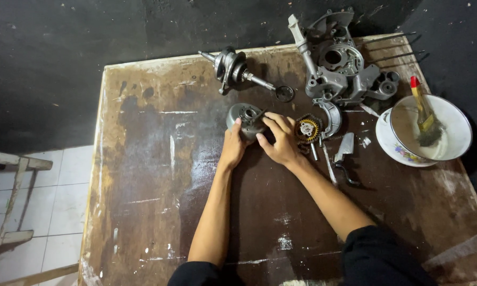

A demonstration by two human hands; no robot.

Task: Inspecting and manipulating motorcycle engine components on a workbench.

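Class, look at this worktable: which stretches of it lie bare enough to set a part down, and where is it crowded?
The table is bare along its whole left side, from the left hand outward, and along the near right edge below the white bowl. It is crowded at the far right: crankshaft, engine casing, gear and the round metal drum that both hands, with the right hand, hold.

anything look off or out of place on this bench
One oddity: a paintbrush stands in a white enamel bowl resting tilted on a flowered plate among greasy engine parts. Both the left hand and right hand grip a round metal drum. The table is badly worn and stained.
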